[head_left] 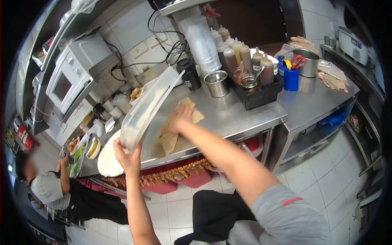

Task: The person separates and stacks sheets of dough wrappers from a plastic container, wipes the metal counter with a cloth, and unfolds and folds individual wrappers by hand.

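My left hand [128,157] grips the lower end of a long, translucent white plastic container [136,124], which is tilted up over the counter. Beside it, a flat white rounded thing [110,157] lies at the counter's front edge; I cannot tell what it is. My right hand [181,119] reaches across and presses down on a tan cloth [169,143], gripping it against the steel counter [228,118]. The cloth is crumpled and spreads out on both sides of that hand.
A black rack [261,92] of squeeze bottles stands at the back, near a steel pot [217,83] and a black tumbler [189,74]. A blue holder [290,79] contains scissors. To the left, another person [51,190] stands by a tray of greens [76,159].
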`<state>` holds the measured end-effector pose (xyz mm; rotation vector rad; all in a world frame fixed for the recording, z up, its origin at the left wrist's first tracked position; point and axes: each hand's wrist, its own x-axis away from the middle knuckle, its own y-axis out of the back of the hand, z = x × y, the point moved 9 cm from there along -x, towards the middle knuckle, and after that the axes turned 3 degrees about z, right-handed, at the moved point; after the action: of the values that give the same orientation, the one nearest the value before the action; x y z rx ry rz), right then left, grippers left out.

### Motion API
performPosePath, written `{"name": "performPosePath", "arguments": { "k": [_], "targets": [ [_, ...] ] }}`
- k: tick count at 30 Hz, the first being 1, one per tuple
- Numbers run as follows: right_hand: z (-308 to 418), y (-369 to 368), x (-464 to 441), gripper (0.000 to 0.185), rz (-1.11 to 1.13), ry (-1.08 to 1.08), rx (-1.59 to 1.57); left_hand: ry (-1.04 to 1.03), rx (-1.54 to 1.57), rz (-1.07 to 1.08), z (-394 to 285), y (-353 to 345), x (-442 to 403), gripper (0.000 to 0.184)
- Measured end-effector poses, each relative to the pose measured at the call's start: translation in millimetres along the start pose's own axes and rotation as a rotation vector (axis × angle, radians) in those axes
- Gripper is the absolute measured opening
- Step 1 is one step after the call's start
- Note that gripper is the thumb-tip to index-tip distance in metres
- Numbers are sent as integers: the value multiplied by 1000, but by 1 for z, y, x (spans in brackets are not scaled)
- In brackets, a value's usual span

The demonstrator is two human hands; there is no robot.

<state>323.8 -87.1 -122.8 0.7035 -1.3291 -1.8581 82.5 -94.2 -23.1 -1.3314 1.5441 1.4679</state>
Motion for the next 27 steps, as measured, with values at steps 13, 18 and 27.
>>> {"name": "performPosePath", "arguments": {
  "k": [13, 18, 27],
  "targets": [
    [-109, 6, 25, 79, -61, -45, 83, 23, 18, 20, -5, -18, 18, 45],
    [-168, 35, 116, 62, -362, -14, 124, -83, -91, 147, -30, -42, 41, 49],
    [-286, 33, 250, 23, -450, 34, -1040, -123, -180, 550, -78, -80, 63, 48]
  ]
}}
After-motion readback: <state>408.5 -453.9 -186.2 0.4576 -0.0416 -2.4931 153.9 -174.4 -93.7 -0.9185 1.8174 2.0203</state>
